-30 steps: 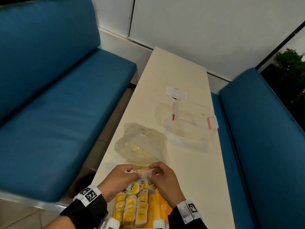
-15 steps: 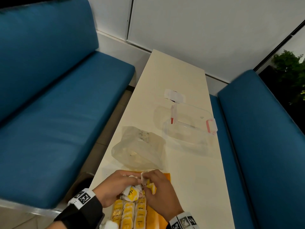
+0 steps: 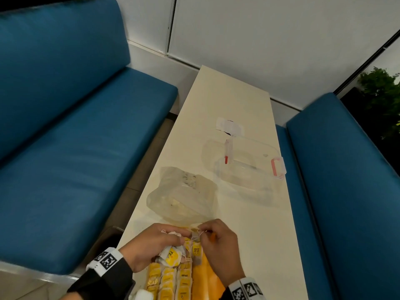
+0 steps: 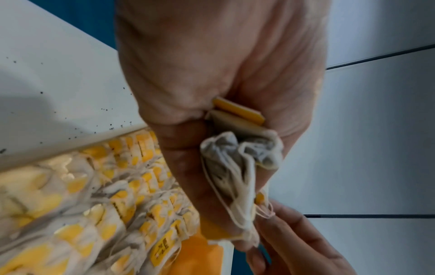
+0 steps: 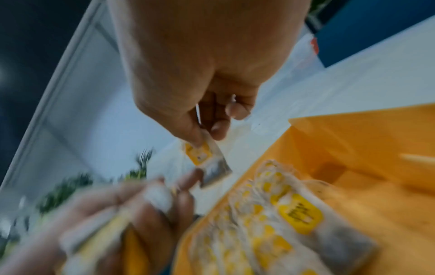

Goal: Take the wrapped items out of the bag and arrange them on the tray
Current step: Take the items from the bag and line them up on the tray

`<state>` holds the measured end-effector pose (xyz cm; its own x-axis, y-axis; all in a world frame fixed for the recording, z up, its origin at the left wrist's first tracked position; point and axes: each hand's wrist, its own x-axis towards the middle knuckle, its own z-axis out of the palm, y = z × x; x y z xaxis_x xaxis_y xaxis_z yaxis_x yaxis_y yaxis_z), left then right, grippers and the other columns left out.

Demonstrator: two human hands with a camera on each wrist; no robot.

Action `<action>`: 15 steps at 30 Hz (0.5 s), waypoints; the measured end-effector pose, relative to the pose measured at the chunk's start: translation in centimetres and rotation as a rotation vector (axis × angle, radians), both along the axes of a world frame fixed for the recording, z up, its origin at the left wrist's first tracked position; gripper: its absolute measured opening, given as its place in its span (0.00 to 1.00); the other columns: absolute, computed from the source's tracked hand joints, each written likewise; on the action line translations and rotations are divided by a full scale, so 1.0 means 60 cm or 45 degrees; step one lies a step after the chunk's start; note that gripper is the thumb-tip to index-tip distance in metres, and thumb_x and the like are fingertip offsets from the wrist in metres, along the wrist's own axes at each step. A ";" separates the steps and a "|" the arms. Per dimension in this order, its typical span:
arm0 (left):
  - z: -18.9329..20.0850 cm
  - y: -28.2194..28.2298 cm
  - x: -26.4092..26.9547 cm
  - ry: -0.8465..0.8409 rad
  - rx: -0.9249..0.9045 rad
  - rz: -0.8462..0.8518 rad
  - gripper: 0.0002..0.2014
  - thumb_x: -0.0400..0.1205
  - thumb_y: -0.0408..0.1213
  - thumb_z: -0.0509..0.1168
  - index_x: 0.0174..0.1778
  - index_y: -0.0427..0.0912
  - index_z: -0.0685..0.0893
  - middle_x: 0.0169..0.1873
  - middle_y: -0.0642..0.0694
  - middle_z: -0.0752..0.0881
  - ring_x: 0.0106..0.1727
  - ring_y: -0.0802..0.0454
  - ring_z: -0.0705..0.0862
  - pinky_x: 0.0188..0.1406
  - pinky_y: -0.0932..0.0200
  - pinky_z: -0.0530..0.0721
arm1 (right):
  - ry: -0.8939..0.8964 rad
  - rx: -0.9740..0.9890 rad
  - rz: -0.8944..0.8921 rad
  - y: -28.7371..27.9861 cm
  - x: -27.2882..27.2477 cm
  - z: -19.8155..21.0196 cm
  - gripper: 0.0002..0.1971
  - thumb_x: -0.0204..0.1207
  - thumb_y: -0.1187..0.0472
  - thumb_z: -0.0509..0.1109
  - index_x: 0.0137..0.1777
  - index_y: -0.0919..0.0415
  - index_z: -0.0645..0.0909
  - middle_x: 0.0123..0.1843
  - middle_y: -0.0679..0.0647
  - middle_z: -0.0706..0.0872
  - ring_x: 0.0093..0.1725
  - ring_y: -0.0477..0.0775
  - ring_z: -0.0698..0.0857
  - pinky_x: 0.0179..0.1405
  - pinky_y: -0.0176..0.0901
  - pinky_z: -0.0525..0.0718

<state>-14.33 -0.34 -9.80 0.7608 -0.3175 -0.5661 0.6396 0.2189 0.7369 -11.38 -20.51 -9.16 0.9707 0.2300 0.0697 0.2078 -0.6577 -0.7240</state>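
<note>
My left hand (image 3: 181, 241) grips a bunch of white tea bags with yellow tags (image 3: 172, 256) over the orange tray (image 3: 207, 276). In the left wrist view the crumpled bags and their strings (image 4: 240, 158) sit in the curled fingers. My right hand (image 3: 201, 233) pinches a single tea bag (image 3: 195, 238) right beside the bunch, strings still running between them. In the right wrist view that bag (image 5: 207, 158) hangs from thumb and finger. Rows of tea bags (image 3: 171, 282) lie on the tray's left part. The clear plastic bag (image 3: 184, 195) lies just beyond the tray.
A clear plastic container with red latches (image 3: 244, 167) stands on the narrow cream table (image 3: 255, 245), further back on the right. A white paper slip (image 3: 229, 126) lies behind it. Blue benches (image 3: 75, 148) run along both sides of the table.
My right hand has drawn one tea bag away from the bunch in my left hand, up toward the tray's far edge. The left hand keeps its grip.
</note>
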 end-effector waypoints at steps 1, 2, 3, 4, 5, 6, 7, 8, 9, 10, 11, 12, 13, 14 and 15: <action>0.000 0.004 0.001 -0.015 0.051 0.015 0.11 0.83 0.27 0.70 0.56 0.40 0.95 0.54 0.35 0.93 0.56 0.39 0.92 0.54 0.51 0.90 | 0.110 -0.001 -0.020 -0.003 0.006 0.009 0.13 0.71 0.70 0.73 0.40 0.48 0.87 0.43 0.41 0.87 0.46 0.39 0.85 0.44 0.24 0.79; 0.001 0.008 0.003 -0.033 0.101 0.035 0.10 0.83 0.28 0.70 0.55 0.41 0.95 0.53 0.36 0.94 0.56 0.38 0.92 0.55 0.49 0.91 | 0.222 -0.020 -0.016 -0.006 0.011 0.017 0.14 0.71 0.71 0.73 0.38 0.47 0.87 0.43 0.42 0.87 0.46 0.39 0.85 0.44 0.24 0.79; 0.001 0.011 0.004 -0.053 0.148 0.054 0.09 0.83 0.29 0.70 0.53 0.42 0.95 0.52 0.37 0.94 0.56 0.38 0.92 0.56 0.48 0.91 | 0.311 -0.035 -0.009 -0.011 0.015 0.022 0.14 0.71 0.71 0.73 0.37 0.47 0.87 0.42 0.43 0.87 0.45 0.39 0.84 0.43 0.25 0.79; 0.002 0.013 0.006 -0.080 0.198 0.066 0.09 0.83 0.30 0.71 0.52 0.43 0.96 0.51 0.39 0.94 0.56 0.40 0.92 0.58 0.47 0.91 | 0.374 -0.032 -0.009 -0.015 0.018 0.025 0.14 0.71 0.70 0.73 0.37 0.47 0.87 0.41 0.44 0.88 0.43 0.39 0.85 0.42 0.26 0.80; 0.003 0.014 0.007 -0.114 0.247 0.066 0.09 0.83 0.31 0.72 0.52 0.46 0.96 0.51 0.43 0.94 0.55 0.43 0.93 0.59 0.48 0.91 | 0.420 -0.019 -0.009 -0.018 0.021 0.027 0.13 0.70 0.69 0.73 0.37 0.48 0.88 0.39 0.44 0.89 0.40 0.39 0.85 0.40 0.29 0.81; 0.003 0.014 0.007 -0.155 0.288 0.052 0.10 0.82 0.32 0.73 0.54 0.50 0.95 0.52 0.47 0.94 0.55 0.47 0.93 0.60 0.50 0.90 | 0.462 0.005 0.002 -0.020 0.024 0.028 0.11 0.70 0.69 0.73 0.37 0.50 0.88 0.37 0.44 0.90 0.37 0.40 0.85 0.40 0.33 0.83; 0.003 0.013 0.007 -0.199 0.312 0.022 0.11 0.81 0.34 0.75 0.56 0.53 0.95 0.54 0.51 0.94 0.56 0.51 0.92 0.61 0.52 0.90 | 0.499 0.027 0.016 -0.021 0.025 0.029 0.11 0.70 0.68 0.73 0.37 0.50 0.89 0.36 0.44 0.90 0.35 0.41 0.85 0.40 0.39 0.85; 0.003 0.010 0.007 -0.246 0.339 -0.020 0.14 0.80 0.36 0.77 0.58 0.57 0.93 0.55 0.54 0.93 0.56 0.54 0.92 0.62 0.54 0.89 | 0.522 0.047 0.033 -0.022 0.024 0.029 0.10 0.71 0.68 0.73 0.37 0.50 0.88 0.36 0.45 0.90 0.35 0.44 0.86 0.41 0.43 0.86; 0.002 0.005 0.007 -0.290 0.384 -0.065 0.15 0.79 0.38 0.78 0.59 0.60 0.93 0.55 0.57 0.93 0.58 0.56 0.91 0.63 0.56 0.88 | 0.533 0.066 0.044 -0.020 0.023 0.030 0.10 0.71 0.68 0.74 0.38 0.51 0.88 0.36 0.46 0.90 0.36 0.46 0.87 0.42 0.46 0.88; 0.002 -0.001 0.007 -0.331 0.444 -0.107 0.15 0.78 0.39 0.78 0.57 0.61 0.93 0.54 0.60 0.93 0.58 0.59 0.90 0.63 0.59 0.87 | 0.541 0.099 0.053 -0.017 0.021 0.030 0.08 0.72 0.67 0.75 0.39 0.51 0.88 0.37 0.48 0.91 0.36 0.48 0.87 0.42 0.47 0.88; 0.003 -0.009 0.007 -0.364 0.502 -0.125 0.12 0.78 0.40 0.78 0.54 0.61 0.94 0.52 0.61 0.93 0.56 0.61 0.90 0.61 0.61 0.87 | 0.545 0.136 0.059 -0.014 0.018 0.031 0.07 0.73 0.66 0.75 0.39 0.52 0.88 0.36 0.50 0.91 0.36 0.49 0.87 0.41 0.46 0.88; 0.003 -0.016 0.006 -0.381 0.554 -0.117 0.09 0.78 0.40 0.78 0.50 0.59 0.95 0.48 0.61 0.94 0.52 0.62 0.90 0.58 0.61 0.87 | 0.545 0.186 0.061 -0.010 0.015 0.032 0.05 0.73 0.66 0.76 0.40 0.54 0.88 0.36 0.51 0.90 0.34 0.48 0.86 0.39 0.44 0.87; 0.002 -0.021 0.005 -0.382 0.591 -0.092 0.05 0.78 0.41 0.77 0.45 0.57 0.96 0.45 0.59 0.94 0.50 0.61 0.91 0.56 0.60 0.88 | 0.547 0.240 0.049 -0.006 0.011 0.032 0.03 0.74 0.66 0.77 0.41 0.57 0.88 0.35 0.51 0.90 0.33 0.48 0.86 0.37 0.42 0.85; 0.000 -0.025 0.005 -0.379 0.605 -0.063 0.04 0.79 0.41 0.76 0.43 0.56 0.96 0.43 0.56 0.94 0.48 0.59 0.91 0.55 0.58 0.88 | 0.563 0.308 0.024 -0.002 0.008 0.033 0.02 0.74 0.65 0.78 0.42 0.60 0.88 0.35 0.52 0.89 0.31 0.48 0.85 0.35 0.40 0.84; -0.002 -0.027 0.004 -0.375 0.590 -0.031 0.04 0.80 0.41 0.76 0.41 0.54 0.96 0.42 0.53 0.94 0.47 0.57 0.91 0.55 0.55 0.88 | 0.588 0.366 -0.016 0.001 0.004 0.033 0.03 0.73 0.64 0.79 0.43 0.63 0.88 0.35 0.53 0.90 0.31 0.48 0.85 0.34 0.39 0.83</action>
<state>-14.08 -1.96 -9.94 0.9036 -0.1050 -0.4153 0.3929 -0.1829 0.9012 -11.14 -20.47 -7.20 0.9178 0.2527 -0.3062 -0.1811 -0.4198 -0.8894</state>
